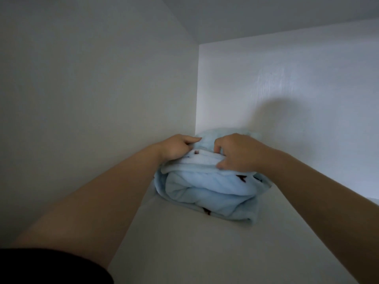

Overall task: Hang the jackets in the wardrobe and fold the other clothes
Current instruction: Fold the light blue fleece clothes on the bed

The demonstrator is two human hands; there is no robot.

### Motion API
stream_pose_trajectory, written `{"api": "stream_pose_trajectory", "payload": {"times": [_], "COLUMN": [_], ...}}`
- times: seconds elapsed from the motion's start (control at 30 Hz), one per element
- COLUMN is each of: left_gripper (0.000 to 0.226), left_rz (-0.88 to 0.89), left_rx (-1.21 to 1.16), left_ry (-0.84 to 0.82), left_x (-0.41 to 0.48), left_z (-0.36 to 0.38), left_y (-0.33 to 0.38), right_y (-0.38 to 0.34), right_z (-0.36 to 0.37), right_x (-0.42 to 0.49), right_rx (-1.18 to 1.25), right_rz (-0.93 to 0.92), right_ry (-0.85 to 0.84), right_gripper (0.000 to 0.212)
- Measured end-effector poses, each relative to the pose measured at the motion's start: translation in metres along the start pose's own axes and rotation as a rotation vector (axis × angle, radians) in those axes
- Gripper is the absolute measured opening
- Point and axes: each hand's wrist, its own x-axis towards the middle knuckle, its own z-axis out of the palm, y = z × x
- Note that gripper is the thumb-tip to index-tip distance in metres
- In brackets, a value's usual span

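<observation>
I have my left hand [178, 147] and right hand [239, 153] clamped on top of the folded pale-blue fleece garment with small dark motifs [207, 193], pushed into the far left corner of the white wardrobe shelf [205, 253], and I judge that letting go unevenly could let its loose folds spring open.

A pale blue fleece garment [207, 193] with small dark motifs is lying folded in a bundle — sitting in the shelf's [205, 253] back corner.

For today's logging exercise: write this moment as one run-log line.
stage: stowing folded clothes | item: light blue fleece bundle on shelf, in back corner | left hand: gripping bundle top | right hand: gripping bundle top
</observation>
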Motion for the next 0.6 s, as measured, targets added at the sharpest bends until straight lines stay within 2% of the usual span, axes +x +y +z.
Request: {"api": "stream_pose_trajectory", "payload": {"times": [0.07, 0.2, 0.33, 0.37, 0.43, 0.47, 0.53, 0.57, 0.6], "left_gripper": [0.04, 0.036, 0.012, 0.01, 0.02, 0.027, 0.033, 0.029, 0.026], "left_rz": [0.016, 0.113, 0.194, 0.195, 0.183, 0.183, 0.201, 0.197, 0.183], "left_rx": [-0.01, 0.014, 0.093, 0.134, 0.167, 0.129, 0.063, 0.061, 0.072], "left_ry": [-0.007, -0.043, 0.02, 0.009, 0.008, 0.068, 0.307, 0.396, 0.42], "left_x": [-0.007, -0.023, -0.036, -0.037, -0.036, -0.033, -0.02, -0.011, -0.002], "left_z": [-0.003, -0.012, -0.011, -0.012, -0.018, -0.022, -0.028, -0.027, -0.024], "left_y": [0.0, -0.004, -0.007, -0.006, -0.001, 0.002, 0.008, 0.012, 0.016], "right_y": [-0.003, 0.002, -0.003, -0.003, 0.002, 0.006, 0.021, 0.027, 0.029], "right_z": [0.001, 0.002, -0.002, -0.008, -0.025, -0.032, -0.035, -0.031, -0.024], "right_x": [-0.001, -0.002, -0.004, -0.005, -0.006, -0.005, 0.008, 0.017, 0.025], "right_rx": [0.013, 0.098, 0.17, 0.226, 0.349, 0.409, 0.452, 0.384, 0.285], "right_rz": [-0.004, -0.018, -0.016, -0.036, -0.066, -0.048, 0.089, 0.185, 0.274], "right_ry": [0.012, 0.028, 0.142, 0.101, -0.056, -0.05, 0.209, 0.344, 0.364], "right_gripper": [0.01, 0.018, 0.011, 0.012, 0.016, 0.019, 0.022, 0.024, 0.029]}}
